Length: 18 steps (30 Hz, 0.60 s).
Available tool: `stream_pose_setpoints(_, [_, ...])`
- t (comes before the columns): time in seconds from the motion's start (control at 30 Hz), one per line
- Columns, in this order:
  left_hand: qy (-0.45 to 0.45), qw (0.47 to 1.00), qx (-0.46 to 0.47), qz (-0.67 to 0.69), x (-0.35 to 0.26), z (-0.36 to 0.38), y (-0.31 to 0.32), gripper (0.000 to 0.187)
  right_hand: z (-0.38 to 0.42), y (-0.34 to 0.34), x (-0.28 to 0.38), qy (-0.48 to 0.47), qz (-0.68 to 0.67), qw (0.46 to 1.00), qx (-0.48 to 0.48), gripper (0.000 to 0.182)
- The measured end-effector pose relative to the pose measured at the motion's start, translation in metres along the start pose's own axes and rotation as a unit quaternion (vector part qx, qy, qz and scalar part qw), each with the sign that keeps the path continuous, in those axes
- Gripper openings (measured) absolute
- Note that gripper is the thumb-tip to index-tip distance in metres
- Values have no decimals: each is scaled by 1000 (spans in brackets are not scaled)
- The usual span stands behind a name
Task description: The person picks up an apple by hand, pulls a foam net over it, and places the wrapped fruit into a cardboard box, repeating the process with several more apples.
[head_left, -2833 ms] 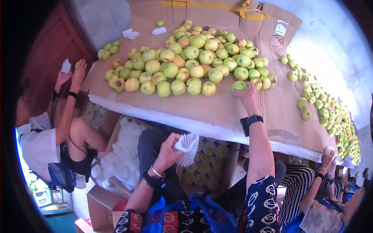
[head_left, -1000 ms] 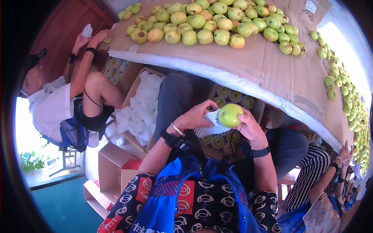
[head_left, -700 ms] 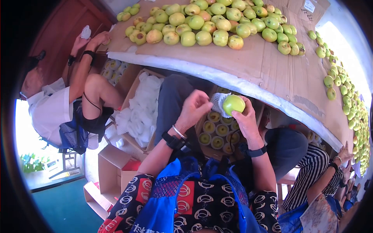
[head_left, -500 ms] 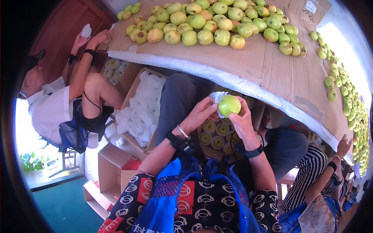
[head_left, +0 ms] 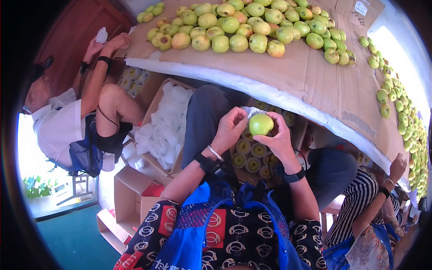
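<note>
Between my hands is a green apple (head_left: 261,124), gripped by the fingers and thumb of my right hand (head_left: 280,138). A white foam net (head_left: 253,110) shows behind the apple's upper left side, mostly hidden by it. My left hand (head_left: 230,129) pinches the net's left edge, thumb against fingertips. Below both hands, a box holds several apples in white foam nets (head_left: 253,164), set in rows between my knees. Part of that box is hidden by my hands and the table edge.
Many loose apples (head_left: 220,43) lie on the cardboard-covered table (head_left: 306,81). A carton of white foam nets (head_left: 164,119) stands at left, near open cardboard boxes (head_left: 128,189). A person at left holds up a foam net (head_left: 101,35); another person's striped leg (head_left: 353,211) is at right.
The apple has shifted slightly down and left with my right hand. The foam net is now more behind it, and my left fingers have drawn together at the net's edge.
</note>
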State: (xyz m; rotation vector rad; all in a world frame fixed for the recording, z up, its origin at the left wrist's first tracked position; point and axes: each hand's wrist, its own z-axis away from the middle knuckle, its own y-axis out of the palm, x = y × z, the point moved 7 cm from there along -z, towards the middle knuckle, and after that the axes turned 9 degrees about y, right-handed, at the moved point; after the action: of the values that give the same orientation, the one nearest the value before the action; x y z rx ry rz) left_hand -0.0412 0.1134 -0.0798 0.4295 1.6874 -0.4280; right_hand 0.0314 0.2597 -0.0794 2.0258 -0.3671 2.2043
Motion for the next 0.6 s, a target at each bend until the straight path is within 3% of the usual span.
stream_pose_setpoints(0.13, [86, 989, 2, -122, -28, 1, 2, 4, 1, -3, 7, 3, 70, 997, -43, 79])
stream_pose_setpoints(0.2, [222, 948, 19, -227, -43, 5, 9, 7, 4, -10, 9, 5, 95, 993, -64, 81])
stream_pose_setpoints(0.23, [223, 948, 22, -225, -44, 6, 9, 7, 3, -13, 14, -15, 162, 983, -90, 83])
stream_pose_setpoints(0.3, [141, 965, 122, -182, -33, 8, 18, 6, 2, -18, 22, -35, 226, 966, -117, 84])
stream_pose_setpoints(0.33, [142, 965, 123, -183, -31, 9, 18, 6, 2, -20, 25, -30, 230, 965, -123, 83])
stream_pose_setpoints(0.4, [-17, 993, 115, -23, -3, 13, 18, 6, 1, -21, 28, -25, 235, 963, -128, 82])
stream_pose_setpoints(0.43, [-17, 993, 115, -22, 2, 13, 18, 6, 3, -18, 35, -65, 244, 957, -141, 79])
stream_pose_setpoints(0.47, [-16, 992, 102, 71, 7, 10, 18, 6, 6, -16, 40, -103, 252, 950, -154, 76])
stream_pose_setpoints(0.5, [-14, 983, 89, 163, 7, 8, 18, 6, 6, -14, 39, -102, 253, 949, -156, 76])
stream_pose_setpoints(0.53, [-121, 949, 82, 278, 18, 13, 23, 7, 7, -11, 39, -106, 259, 946, -166, 74])
stream_pose_setpoints(0.6, [-155, 923, 100, 338, 22, 15, 29, 9, 6, -6, 37, -111, 263, 942, -174, 71])
